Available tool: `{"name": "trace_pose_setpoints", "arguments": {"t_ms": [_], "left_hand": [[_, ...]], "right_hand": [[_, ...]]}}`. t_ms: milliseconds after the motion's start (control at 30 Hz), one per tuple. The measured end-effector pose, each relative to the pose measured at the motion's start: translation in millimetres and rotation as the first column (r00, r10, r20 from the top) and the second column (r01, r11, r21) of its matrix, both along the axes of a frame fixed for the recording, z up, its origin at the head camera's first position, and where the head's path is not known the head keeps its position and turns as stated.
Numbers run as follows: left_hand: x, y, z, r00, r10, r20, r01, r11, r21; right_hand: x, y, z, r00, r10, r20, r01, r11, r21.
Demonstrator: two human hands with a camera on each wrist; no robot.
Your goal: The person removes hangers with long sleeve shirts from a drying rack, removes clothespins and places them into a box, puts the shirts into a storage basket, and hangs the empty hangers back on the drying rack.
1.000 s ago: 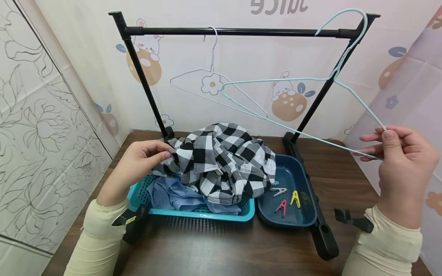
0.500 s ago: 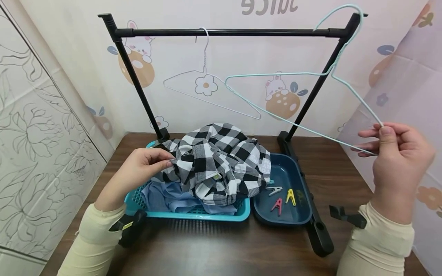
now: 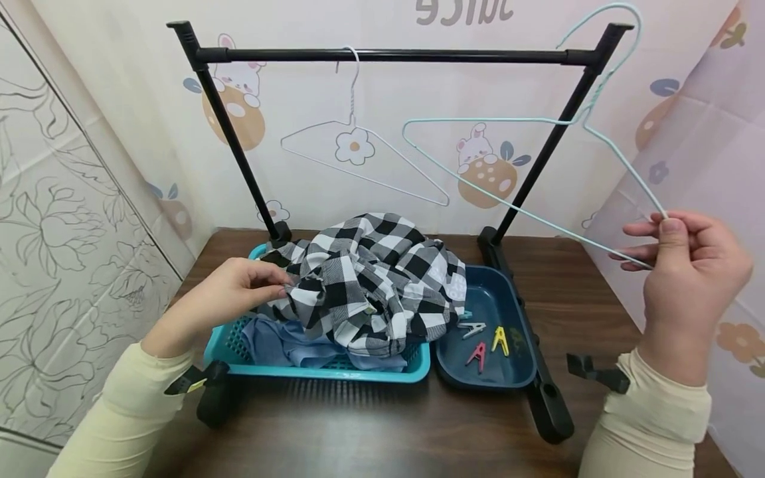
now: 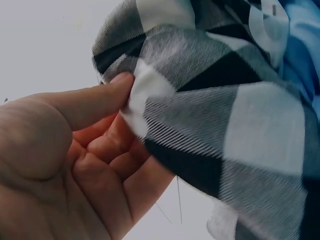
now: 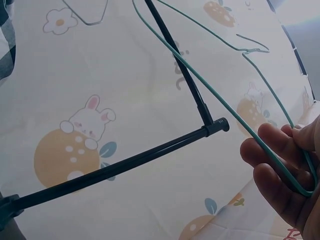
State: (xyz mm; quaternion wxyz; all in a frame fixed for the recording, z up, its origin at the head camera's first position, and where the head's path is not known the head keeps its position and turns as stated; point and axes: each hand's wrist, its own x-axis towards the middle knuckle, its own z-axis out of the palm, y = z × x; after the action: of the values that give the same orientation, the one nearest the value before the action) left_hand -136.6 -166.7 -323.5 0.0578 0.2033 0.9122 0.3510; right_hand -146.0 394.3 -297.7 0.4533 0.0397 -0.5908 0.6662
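My left hand (image 3: 242, 295) pinches the edge of a black-and-white checked shirt (image 3: 382, 279) at its left side. In the left wrist view the thumb (image 4: 112, 95) presses the checked cloth (image 4: 190, 130) from above, with the fingers partly behind it. The shirt lies bunched over a turquoise basket (image 3: 335, 374), on top of blue cloth (image 3: 293, 342). At the right, my right hand (image 3: 693, 279) holds a mint-green wire hanger (image 3: 496, 198) by one lower corner, its hook pointing up. The right wrist view shows thumb and fingers around that hanger corner (image 5: 287, 177).
A black rack (image 3: 418, 56) spans the back, with a white wire hanger (image 3: 364, 178) on its bar. Right of the basket sits a dark blue tray (image 3: 460, 375) holding a grey clothespin (image 3: 472, 329), a yellow clothespin (image 3: 501, 340) and a red clothespin (image 3: 477, 356).
My left hand has shifted slightly left and down, drawing the shirt's edge with it. The mint-green hanger has tilted a little, its far end rising and moving right. Both holds persist.
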Motion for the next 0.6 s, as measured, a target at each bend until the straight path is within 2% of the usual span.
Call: {"name": "trace_pose_setpoints", "arguments": {"t_ms": [200, 333, 467, 600], "left_hand": [[1.3, -8.9, 8.7, 0.994, -0.070, 0.086, 0.075, 0.995, -0.062], [-1.6, -16.5, 14.5, 0.985, -0.140, 0.105, 0.148, 0.986, -0.076], [-7.6, -24.2, 21.9, 0.970, -0.196, 0.141, 0.207, 0.976, -0.069], [-14.4, -32.6, 29.4, 0.948, -0.241, 0.207, 0.255, 0.966, -0.043]], "right_hand": [[-0.7, 0.8, -0.7, 0.999, -0.041, 0.028, 0.040, 0.998, 0.040], [-0.9, 0.7, -0.5, 0.999, -0.030, 0.020, 0.030, 0.999, 0.024], [0.1, 0.6, -0.2, 0.999, -0.031, 0.022, 0.031, 1.000, 0.004], [0.2, 0.2, -0.2, 0.999, -0.027, 0.024, 0.027, 1.000, 0.003]]}}
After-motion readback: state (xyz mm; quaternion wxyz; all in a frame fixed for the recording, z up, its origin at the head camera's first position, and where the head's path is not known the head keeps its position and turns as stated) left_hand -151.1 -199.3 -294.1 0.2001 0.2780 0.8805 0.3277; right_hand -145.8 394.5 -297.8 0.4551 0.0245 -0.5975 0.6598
